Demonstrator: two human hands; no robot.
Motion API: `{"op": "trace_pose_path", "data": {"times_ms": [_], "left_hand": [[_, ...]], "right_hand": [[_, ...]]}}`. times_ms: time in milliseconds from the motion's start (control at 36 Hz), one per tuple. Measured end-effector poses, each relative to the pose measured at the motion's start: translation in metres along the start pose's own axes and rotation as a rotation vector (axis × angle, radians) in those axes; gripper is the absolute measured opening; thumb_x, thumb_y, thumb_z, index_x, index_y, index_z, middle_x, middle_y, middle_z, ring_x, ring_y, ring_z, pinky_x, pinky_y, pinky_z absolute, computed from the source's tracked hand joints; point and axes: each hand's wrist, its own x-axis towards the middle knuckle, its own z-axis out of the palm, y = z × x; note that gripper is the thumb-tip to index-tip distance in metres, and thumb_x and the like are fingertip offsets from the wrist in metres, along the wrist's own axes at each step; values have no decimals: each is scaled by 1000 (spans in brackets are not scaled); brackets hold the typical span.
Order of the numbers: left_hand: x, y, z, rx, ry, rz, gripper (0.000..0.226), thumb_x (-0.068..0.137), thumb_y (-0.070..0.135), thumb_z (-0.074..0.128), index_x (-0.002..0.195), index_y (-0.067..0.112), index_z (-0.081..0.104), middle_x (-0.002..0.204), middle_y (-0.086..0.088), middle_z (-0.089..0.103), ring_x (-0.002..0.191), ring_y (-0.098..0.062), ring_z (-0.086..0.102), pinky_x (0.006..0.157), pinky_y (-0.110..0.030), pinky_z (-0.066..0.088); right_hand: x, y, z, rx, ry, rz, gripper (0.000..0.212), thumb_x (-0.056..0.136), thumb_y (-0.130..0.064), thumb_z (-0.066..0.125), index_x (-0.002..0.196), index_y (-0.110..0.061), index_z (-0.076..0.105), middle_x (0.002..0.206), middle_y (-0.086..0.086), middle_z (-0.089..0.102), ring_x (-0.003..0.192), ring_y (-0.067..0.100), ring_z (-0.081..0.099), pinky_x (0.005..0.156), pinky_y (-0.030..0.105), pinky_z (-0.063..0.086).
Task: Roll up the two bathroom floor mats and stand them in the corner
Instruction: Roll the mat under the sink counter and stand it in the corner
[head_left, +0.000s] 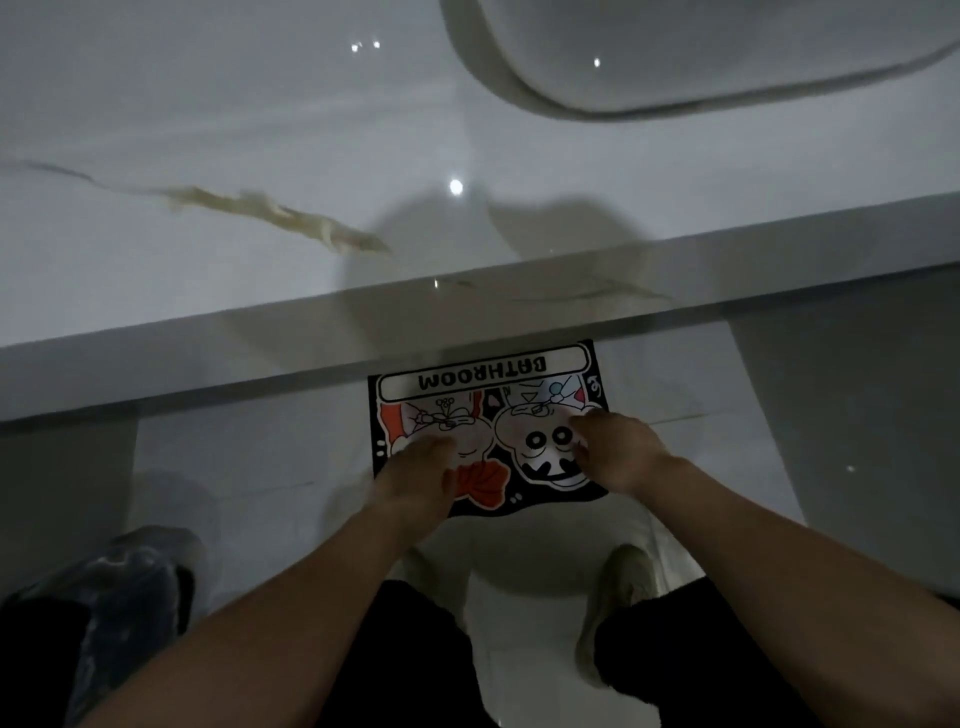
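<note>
One bathroom mat (519, 382) lies on the pale floor, black with cartoon figures and the word BATHROOM upside down at its far end. That far end reaches under the counter edge. My left hand (418, 475) lies on the mat's near left part, fingers stretched forward and thumb out. My right hand (615, 452) rests on the near right part with its fingers bent down onto the mat; its grip is hidden. The mat's near edge (498, 506) looks slightly wavy between my hands. No second mat is in view.
A glossy white marble counter (208, 249) with a brown vein spans the view above the mat, and a white basin (675, 78) sits at its top right. My feet stand near the mat: a grey shoe (135, 571) left, a pale shoe (623, 587) right.
</note>
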Motion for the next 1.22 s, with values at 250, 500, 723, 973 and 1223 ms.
{"op": "trace_pose_path", "data": {"times_ms": [250, 500, 723, 973, 1223], "left_hand": [[107, -49, 129, 55, 20, 224, 39, 75, 10, 60, 109, -7, 61, 103, -28, 65, 88, -41, 65, 75, -48, 54], [201, -103, 231, 311, -32, 365, 50, 93, 21, 44, 140, 6, 35, 140, -15, 42, 124, -29, 41, 103, -36, 28], [247, -110, 266, 367, 29, 417, 53, 93, 27, 45, 139, 5, 31, 133, -14, 47, 117, -29, 45, 101, -40, 28], [254, -112, 285, 397, -3, 449, 61, 92, 30, 44, 144, 8, 20, 146, -12, 34, 127, -26, 35, 105, -37, 21], [259, -104, 282, 344, -3, 450, 56, 90, 20, 46, 141, 5, 27, 140, -14, 39, 123, -28, 40, 104, -39, 27]], "right_hand": [[121, 48, 121, -50, 34, 4, 43, 93, -32, 41, 132, -15, 46, 127, 12, 53, 112, 29, 53, 86, 35, 45], [217, 94, 214, -128, 5, 50, 45, 93, -31, 41, 136, -18, 42, 135, 10, 49, 115, 28, 53, 91, 37, 47], [242, 134, 260, -24, 81, 162, 36, 89, -27, 50, 123, -13, 51, 128, 12, 49, 108, 30, 54, 85, 36, 46], [228, 180, 284, 110, -26, 445, 55, 81, -25, 54, 131, -9, 36, 129, 20, 35, 112, 40, 46, 97, 48, 42], [242, 179, 286, 437, 126, 550, 38, 86, -15, 51, 120, -1, 38, 116, 25, 54, 105, 38, 55, 85, 39, 44]]}}
